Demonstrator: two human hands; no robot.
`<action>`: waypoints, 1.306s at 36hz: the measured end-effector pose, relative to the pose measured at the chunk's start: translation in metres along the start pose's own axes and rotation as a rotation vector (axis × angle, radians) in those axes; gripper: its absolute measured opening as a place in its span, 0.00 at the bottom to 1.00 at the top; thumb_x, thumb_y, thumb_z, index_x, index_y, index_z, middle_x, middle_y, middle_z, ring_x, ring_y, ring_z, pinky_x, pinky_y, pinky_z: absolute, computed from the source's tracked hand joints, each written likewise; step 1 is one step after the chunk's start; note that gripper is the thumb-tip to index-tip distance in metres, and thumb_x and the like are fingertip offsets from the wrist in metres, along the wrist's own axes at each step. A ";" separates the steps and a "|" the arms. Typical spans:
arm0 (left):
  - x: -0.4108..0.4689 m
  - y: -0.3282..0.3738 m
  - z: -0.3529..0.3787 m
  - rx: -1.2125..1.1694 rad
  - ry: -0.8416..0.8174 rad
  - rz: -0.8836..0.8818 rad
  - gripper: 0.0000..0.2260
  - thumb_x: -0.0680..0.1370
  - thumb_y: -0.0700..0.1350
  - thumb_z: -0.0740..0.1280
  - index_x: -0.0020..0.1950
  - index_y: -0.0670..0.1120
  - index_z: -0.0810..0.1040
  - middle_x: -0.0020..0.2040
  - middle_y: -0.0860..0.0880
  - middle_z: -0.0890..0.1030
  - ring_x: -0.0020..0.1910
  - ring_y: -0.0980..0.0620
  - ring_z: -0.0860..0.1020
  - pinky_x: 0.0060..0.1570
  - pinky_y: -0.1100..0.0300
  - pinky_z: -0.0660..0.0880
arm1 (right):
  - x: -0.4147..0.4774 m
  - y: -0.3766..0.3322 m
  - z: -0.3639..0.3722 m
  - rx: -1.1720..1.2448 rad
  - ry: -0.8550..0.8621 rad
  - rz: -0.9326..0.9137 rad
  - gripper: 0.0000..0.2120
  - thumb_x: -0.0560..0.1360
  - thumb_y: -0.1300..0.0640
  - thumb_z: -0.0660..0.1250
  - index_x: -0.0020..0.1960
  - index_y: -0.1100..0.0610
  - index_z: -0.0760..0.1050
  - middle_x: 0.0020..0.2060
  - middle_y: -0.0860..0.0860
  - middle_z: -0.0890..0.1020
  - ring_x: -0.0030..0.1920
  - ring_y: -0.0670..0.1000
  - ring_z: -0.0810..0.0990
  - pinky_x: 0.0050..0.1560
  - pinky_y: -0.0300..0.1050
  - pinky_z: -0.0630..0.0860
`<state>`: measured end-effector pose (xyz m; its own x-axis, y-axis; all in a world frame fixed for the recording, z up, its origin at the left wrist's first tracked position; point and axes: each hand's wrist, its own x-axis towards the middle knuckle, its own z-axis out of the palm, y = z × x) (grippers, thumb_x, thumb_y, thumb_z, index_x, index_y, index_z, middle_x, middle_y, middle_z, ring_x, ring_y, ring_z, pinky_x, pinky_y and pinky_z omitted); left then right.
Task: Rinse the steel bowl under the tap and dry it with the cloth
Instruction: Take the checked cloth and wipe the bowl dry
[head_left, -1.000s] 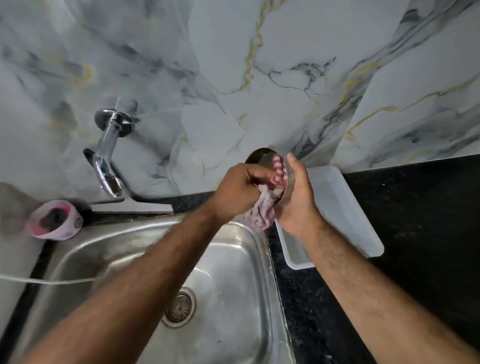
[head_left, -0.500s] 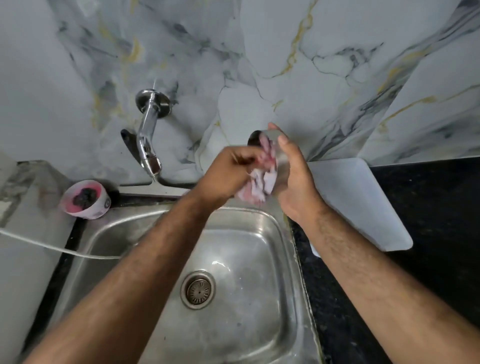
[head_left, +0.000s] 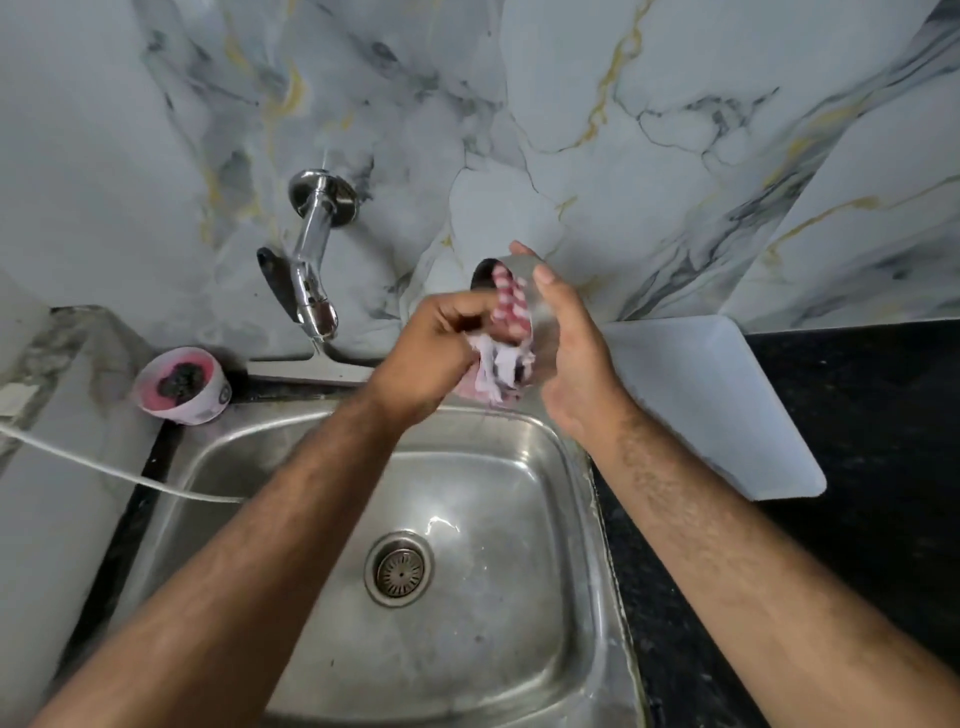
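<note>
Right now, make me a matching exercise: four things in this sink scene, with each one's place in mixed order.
1. steel bowl
2. cloth
3. pink tub
4. white tray

A. on the black counter, right of the sink
B. at the sink's back left corner
C. cupped in the right hand
D. pressed into the bowl by the left hand

Pairs: 1-C, 2-D, 3-B, 4-A

Single head-worn view looks steeply down, close over the sink (head_left: 571, 571), facing the wall (head_left: 571, 104).

Above the sink (head_left: 545, 457), the right hand (head_left: 574, 358) cups the steel bowl (head_left: 519, 273) — tilted on its side — while the left hand (head_left: 431, 358) presses the striped cloth (head_left: 506, 332) into it.
</note>
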<state>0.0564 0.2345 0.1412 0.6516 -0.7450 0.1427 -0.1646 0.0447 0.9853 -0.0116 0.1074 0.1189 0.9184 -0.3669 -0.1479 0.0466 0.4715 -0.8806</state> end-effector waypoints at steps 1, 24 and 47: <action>0.002 0.002 0.009 -0.056 0.113 0.024 0.12 0.73 0.26 0.68 0.52 0.36 0.86 0.47 0.42 0.87 0.46 0.47 0.84 0.52 0.48 0.83 | 0.000 0.001 0.005 0.084 0.001 0.026 0.25 0.78 0.35 0.67 0.66 0.48 0.87 0.56 0.49 0.92 0.58 0.50 0.90 0.66 0.54 0.83; 0.015 0.007 0.013 0.980 0.422 0.264 0.07 0.73 0.36 0.71 0.49 0.40 0.86 0.46 0.43 0.85 0.43 0.44 0.82 0.39 0.52 0.76 | 0.002 0.001 0.020 0.232 0.074 0.047 0.33 0.83 0.41 0.63 0.81 0.60 0.73 0.66 0.58 0.84 0.59 0.54 0.86 0.63 0.52 0.80; -0.035 -0.013 -0.010 0.707 0.250 0.409 0.10 0.84 0.45 0.61 0.61 0.43 0.77 0.57 0.47 0.81 0.59 0.46 0.77 0.69 0.36 0.67 | -0.008 0.009 -0.014 0.473 0.102 0.367 0.33 0.86 0.38 0.53 0.76 0.62 0.78 0.57 0.64 0.89 0.54 0.64 0.89 0.50 0.61 0.88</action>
<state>0.0427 0.2668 0.1238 0.5707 -0.5881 0.5731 -0.7920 -0.2100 0.5733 -0.0244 0.1034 0.1061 0.8666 -0.1767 -0.4667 -0.0749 0.8786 -0.4717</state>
